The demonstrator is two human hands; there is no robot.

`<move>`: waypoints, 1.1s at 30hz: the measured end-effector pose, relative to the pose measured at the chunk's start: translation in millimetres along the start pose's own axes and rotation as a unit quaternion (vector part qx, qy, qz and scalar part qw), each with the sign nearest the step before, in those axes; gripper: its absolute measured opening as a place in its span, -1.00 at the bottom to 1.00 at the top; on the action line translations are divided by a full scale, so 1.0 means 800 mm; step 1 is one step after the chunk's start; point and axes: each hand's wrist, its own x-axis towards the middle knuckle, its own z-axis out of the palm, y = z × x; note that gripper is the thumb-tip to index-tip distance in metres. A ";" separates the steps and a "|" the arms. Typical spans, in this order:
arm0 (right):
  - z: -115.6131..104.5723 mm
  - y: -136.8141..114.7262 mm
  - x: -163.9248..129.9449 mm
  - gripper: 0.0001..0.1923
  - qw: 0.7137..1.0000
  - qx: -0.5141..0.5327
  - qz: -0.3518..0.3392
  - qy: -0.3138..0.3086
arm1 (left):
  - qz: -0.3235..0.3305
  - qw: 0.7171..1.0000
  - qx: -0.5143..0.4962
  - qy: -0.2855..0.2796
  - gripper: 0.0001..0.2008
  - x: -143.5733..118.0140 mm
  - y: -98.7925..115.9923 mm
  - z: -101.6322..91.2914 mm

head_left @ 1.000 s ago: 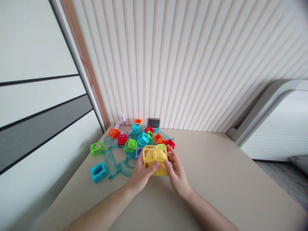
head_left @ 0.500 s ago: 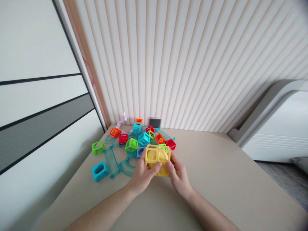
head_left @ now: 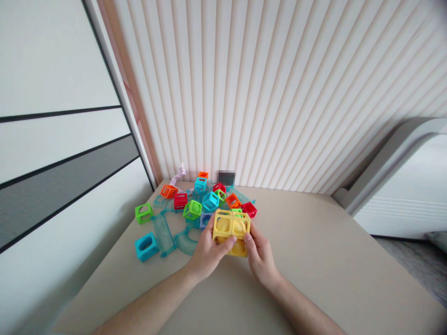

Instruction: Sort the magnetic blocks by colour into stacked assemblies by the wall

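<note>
Beige tabletop [head_left: 314,251] with coloured open-frame cubes [head_left: 180,201] and translucent teal track pieces [head_left: 163,235] on its left half.

Under my fingers [head_left: 228,244] the yellow blocks [head_left: 231,225] look like smooth plastic with a soft sheen. I see glossy, see-through plastic in the teal pieces [head_left: 164,235]; the counter [head_left: 307,251] looks smooth and matt.

- Yellow cubes [head_left: 231,223]: far side unseen, lower left partly under a thumb.
- Left hand [head_left: 205,253], right hand [head_left: 261,257]: several fingers hidden behind the cubes.
- Purple cube [head_left: 205,221]: partly covered — left hand in front.
- Dark patch [head_left: 226,178] by the wall: pixelated — cannot tell what.
- Forearms [head_left: 153,295]: cut off by the bottom edge.
</note>
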 end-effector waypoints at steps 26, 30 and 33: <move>0.003 0.013 0.003 -0.48 0.995 0.071 0.042 0.049 | -0.190 0.942 -0.272 -0.044 -0.37 0.001 0.000 -0.006; 0.001 0.013 0.003 -0.45 0.995 0.071 0.050 0.046 | -0.208 0.934 -0.285 -0.046 -0.39 0.003 -0.006 -0.011; -0.001 0.010 0.004 -0.45 0.998 0.051 0.041 0.022 | -0.194 0.940 -0.281 -0.019 -0.40 0.005 -0.008 -0.011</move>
